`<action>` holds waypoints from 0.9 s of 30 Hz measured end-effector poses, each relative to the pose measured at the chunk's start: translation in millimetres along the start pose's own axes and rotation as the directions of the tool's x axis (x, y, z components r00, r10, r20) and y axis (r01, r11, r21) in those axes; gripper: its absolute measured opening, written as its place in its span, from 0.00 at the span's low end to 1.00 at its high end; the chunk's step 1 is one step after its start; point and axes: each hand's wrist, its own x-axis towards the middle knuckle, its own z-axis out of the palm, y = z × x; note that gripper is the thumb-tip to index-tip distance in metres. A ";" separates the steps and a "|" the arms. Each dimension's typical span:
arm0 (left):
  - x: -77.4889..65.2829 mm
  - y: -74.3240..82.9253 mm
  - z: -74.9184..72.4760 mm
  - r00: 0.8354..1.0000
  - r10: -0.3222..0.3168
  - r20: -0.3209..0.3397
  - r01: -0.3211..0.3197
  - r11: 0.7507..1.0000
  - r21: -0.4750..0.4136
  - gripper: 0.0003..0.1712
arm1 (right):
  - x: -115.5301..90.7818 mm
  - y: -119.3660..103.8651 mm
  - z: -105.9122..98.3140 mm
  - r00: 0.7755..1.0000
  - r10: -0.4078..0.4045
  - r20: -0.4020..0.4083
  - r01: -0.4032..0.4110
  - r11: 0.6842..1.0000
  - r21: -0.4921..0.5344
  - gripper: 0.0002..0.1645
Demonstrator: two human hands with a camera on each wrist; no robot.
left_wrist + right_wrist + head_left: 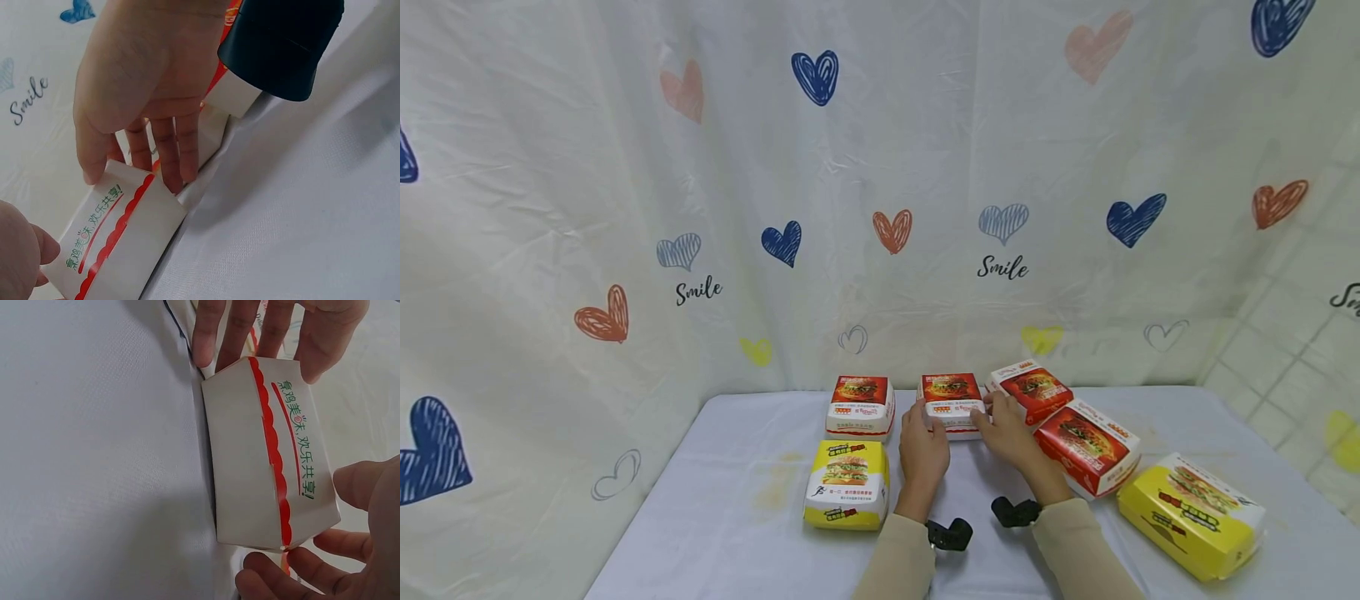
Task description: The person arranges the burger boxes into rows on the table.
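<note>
One red-topped burger box (pixel 951 408) is held between two hands before me: the left hand (pixel 923 457) grips its left end, the right hand (pixel 1011 435) its right, fingers parted from thumbs only around the corners. Left of the left fingers sit a matching box (pixel 860 408) and, closer in, a yellow box (pixel 846 487). Right of the right fingers lie two red boxes (pixel 1087 446), then another yellow pack (pixel 1191 517).

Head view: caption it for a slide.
Left hand and right hand hold a burger box on a pale table, two boxes to its left, three boxes to its right.
</note>
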 end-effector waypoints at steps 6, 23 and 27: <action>-1.3 5.7 -1.5 0.999 0.028 -0.015 -0.028 0.999 0.029 0.30 | -3.2 -4.8 -7.5 0.999 -0.026 -0.024 0.025 0.999 -0.046 0.27; -12.3 49.6 -12.9 0.985 0.170 -0.032 -0.173 0.976 -0.135 0.24 | -29.0 -23.6 -104.6 0.993 -0.103 -0.057 0.106 0.993 0.055 0.35; -18.5 55.8 -8.1 0.978 0.209 -0.023 -0.210 0.961 -0.180 0.24 | -42.3 -21.0 -132.4 0.988 -0.112 -0.107 0.120 0.990 0.072 0.37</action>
